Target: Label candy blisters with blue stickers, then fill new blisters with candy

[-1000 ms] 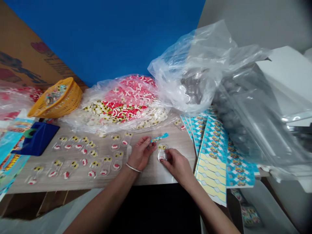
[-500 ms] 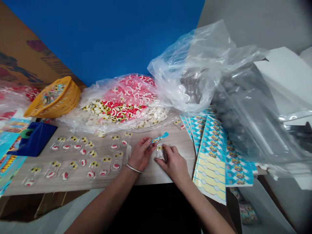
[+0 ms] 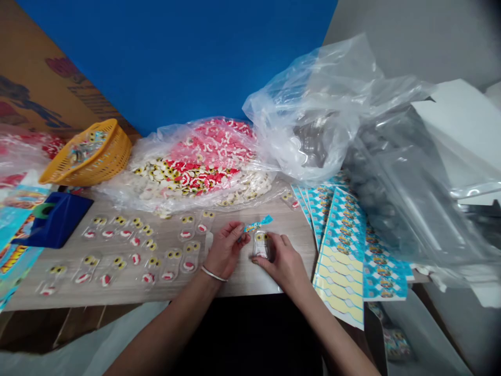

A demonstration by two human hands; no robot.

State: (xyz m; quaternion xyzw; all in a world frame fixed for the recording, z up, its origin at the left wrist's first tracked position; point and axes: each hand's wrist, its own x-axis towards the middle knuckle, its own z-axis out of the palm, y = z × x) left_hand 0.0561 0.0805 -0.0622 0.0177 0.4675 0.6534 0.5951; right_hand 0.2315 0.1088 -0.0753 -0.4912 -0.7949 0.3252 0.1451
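My left hand (image 3: 226, 250) pinches a small blue printed strip (image 3: 258, 224) between thumb and fingertips, just above the wooden tabletop (image 3: 242, 277). My right hand (image 3: 282, 258) grips the sides of a clear plastic blister (image 3: 261, 245) holding yellow-and-white candy eyes, and my fingers partly hide it. The strip's end lies close above the blister, apparently not touching it. Several similar blisters with yellow eyes and red-and-white candies lie in rows (image 3: 136, 250) to the left of my left hand.
A clear bag of loose candy (image 3: 195, 167) lies behind the rows, beside a yellow basket (image 3: 113, 156) and a blue holder (image 3: 55, 222). Stacked blue-and-yellow printed sheets (image 3: 340, 245) overhang the table's right side, below large clear plastic bags (image 3: 309, 120).
My right hand has shifted from over the blister to gripping its sides, and the blister has moved slightly right. The blue strip stays in my left hand, close above the blister.
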